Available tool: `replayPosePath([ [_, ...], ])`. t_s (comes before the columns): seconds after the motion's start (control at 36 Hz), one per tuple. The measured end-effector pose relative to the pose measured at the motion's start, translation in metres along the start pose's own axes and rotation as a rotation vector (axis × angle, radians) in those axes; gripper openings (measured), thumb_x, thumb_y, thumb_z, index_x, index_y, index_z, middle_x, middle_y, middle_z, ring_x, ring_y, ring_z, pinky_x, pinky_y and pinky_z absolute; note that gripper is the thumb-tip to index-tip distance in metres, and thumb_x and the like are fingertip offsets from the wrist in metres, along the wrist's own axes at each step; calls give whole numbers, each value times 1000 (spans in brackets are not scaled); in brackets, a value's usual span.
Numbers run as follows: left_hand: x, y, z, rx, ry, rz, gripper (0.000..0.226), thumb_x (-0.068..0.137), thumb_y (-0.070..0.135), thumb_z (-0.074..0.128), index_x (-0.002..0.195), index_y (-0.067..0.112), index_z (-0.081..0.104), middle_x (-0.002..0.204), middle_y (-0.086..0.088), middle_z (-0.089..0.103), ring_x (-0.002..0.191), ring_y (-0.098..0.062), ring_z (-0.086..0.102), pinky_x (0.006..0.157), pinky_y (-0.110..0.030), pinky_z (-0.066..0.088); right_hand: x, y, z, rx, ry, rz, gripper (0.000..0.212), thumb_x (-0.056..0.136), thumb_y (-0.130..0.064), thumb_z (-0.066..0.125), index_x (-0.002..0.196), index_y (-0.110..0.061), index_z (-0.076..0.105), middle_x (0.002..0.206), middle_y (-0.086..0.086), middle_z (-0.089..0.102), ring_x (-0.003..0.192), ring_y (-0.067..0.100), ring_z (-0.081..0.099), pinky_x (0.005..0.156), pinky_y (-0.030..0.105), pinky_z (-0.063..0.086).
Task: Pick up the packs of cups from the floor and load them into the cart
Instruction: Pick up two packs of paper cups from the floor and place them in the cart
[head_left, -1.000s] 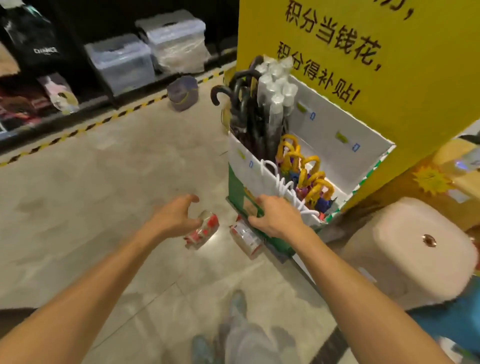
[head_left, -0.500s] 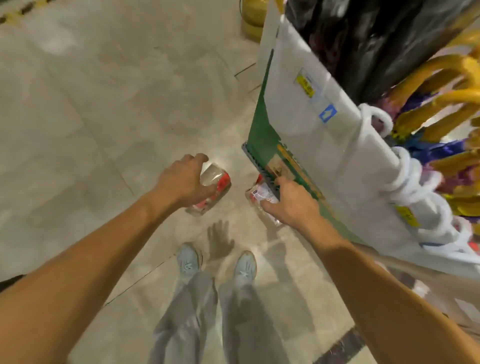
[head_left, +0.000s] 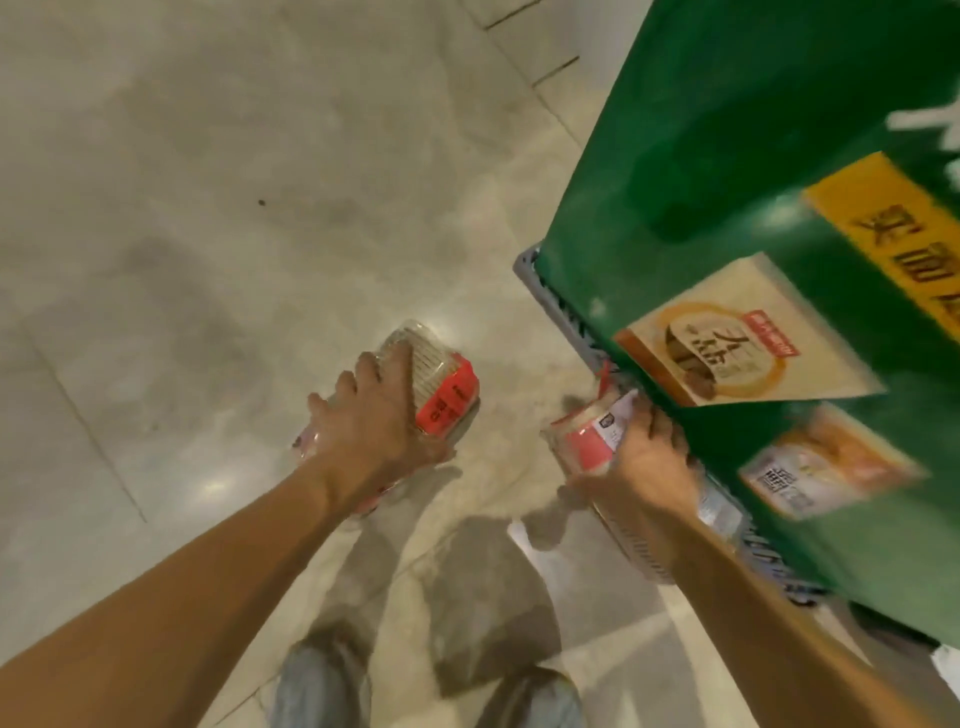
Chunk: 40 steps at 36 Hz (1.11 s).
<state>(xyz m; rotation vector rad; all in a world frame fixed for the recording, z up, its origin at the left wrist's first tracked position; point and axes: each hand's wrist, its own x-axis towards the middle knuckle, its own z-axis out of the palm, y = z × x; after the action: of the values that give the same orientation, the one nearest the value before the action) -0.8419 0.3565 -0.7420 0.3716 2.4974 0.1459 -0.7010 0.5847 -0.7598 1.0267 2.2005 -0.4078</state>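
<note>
Two clear plastic packs of cups with red labels lie on the tiled floor. My left hand (head_left: 371, 421) wraps over the top of the left pack (head_left: 441, 387), fingers closed around it. My right hand (head_left: 647, 457) grips the right pack (head_left: 584, 439), which rests against the foot of a green display stand (head_left: 727, 171). No cart shows in this view.
The green stand with yellow and cream posters fills the right side and sits on a grey slatted base (head_left: 566, 312). My shoes and trouser legs (head_left: 322, 686) are at the bottom. Pale stone floor tiles (head_left: 208, 208) spread to the left.
The camera has dropped much closer to the floor. Both hands have closed around the packs, the left over its pack's top and the right around the pack by the stand.
</note>
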Motion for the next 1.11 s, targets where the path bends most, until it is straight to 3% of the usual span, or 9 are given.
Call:
replayPosePath([
  [0.08, 6, -8, 24, 30, 127, 0, 111, 66, 84, 44, 154, 25, 11, 138, -12, 45, 115, -37, 52, 91, -57, 46, 6, 10, 10, 40, 150, -27, 115, 75, -70, 71, 157, -29, 2, 163, 5, 21, 151, 31, 24, 123, 52, 18],
  [0.14, 5, -11, 27, 11, 158, 20, 108, 68, 79, 49, 155, 25, 13, 136, -12, 45, 113, -37, 51, 88, -57, 46, 6, 13, 8, 70, 138, -40, 105, 77, -73, 68, 154, -30, 11, 159, 6, 28, 147, 32, 31, 122, 50, 20],
  [0.28, -13, -10, 14, -90, 149, 8, 112, 69, 71, 70, 155, 29, 13, 133, -10, 45, 112, -36, 51, 81, -56, 49, -7, 14, -15, 194, 72, -20, 111, 70, -71, 79, 153, -30, 18, 157, 2, 38, 145, 28, 37, 122, 53, 25],
  [0.44, -80, -6, -48, -300, 183, -11, 115, 67, 67, 76, 155, 26, 16, 139, -12, 44, 120, -38, 49, 85, -57, 49, -76, 0, -59, 257, 154, -95, 114, 66, -77, 77, 153, -23, 27, 143, 6, 50, 133, 30, 49, 111, 55, 40],
  [0.64, -197, -7, -178, -576, 225, -55, 118, 53, 79, 73, 150, 36, 23, 126, -6, 53, 109, -27, 56, 83, -50, 53, -204, -36, -164, 479, 199, -202, 115, 58, -78, 77, 153, -30, 34, 143, 0, 55, 130, 26, 54, 105, 51, 48],
  [0.75, -263, -11, -273, -708, 254, -62, 108, 53, 69, 86, 143, 42, 33, 115, 2, 62, 98, -22, 65, 77, -48, 57, -285, -65, -249, 562, 212, -259, 107, 52, -82, 76, 143, -36, 41, 131, -8, 61, 118, 21, 62, 95, 47, 54],
  [0.86, -330, 2, -380, -805, 372, -9, 100, 53, 48, 96, 136, 37, 42, 107, 2, 70, 90, -17, 72, 78, -46, 58, -369, -84, -343, 636, 253, -318, 106, 49, -79, 77, 140, -35, 45, 131, -9, 62, 118, 20, 62, 97, 45, 53],
  [0.97, -397, 29, -479, -826, 551, 78, 100, 48, 48, 97, 129, 55, 39, 114, 12, 67, 99, -12, 69, 88, -43, 56, -457, -88, -434, 709, 283, -370, 99, 49, -77, 78, 133, -34, 47, 124, -10, 64, 116, 19, 63, 96, 44, 53],
  [1.11, -472, 59, -572, -815, 641, 145, 126, 40, 73, 86, 147, 40, 27, 137, 4, 51, 123, -18, 55, 105, -45, 47, -554, -74, -526, 792, 363, -484, 103, 48, -72, 83, 137, -36, 45, 124, -14, 62, 117, 13, 62, 97, 43, 54],
])
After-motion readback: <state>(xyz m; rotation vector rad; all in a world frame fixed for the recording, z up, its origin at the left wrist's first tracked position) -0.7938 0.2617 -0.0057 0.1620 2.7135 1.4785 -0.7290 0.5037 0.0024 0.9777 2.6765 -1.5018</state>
